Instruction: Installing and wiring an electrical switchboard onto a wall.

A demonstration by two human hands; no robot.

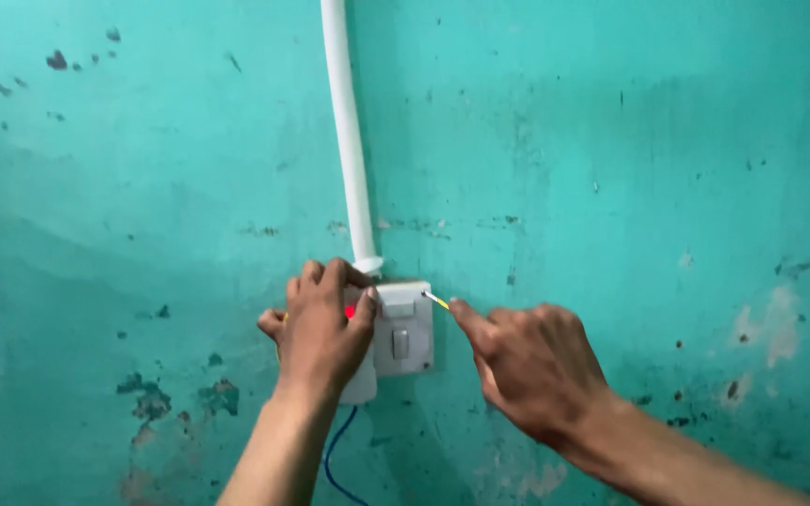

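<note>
Left hand fingers curled, gripping; right hand pinched, forefinger extended.

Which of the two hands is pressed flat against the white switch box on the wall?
The left hand: it covers the switch box's left side. The right hand only holds a thin tool at its top right corner.

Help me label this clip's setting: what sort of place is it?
Probably a room in a plain building, seen close to a painted wall. The teal paint is chipped and stained, a white conduit pipe runs down to a white wall switch box, and a blue wire hangs below.
</note>
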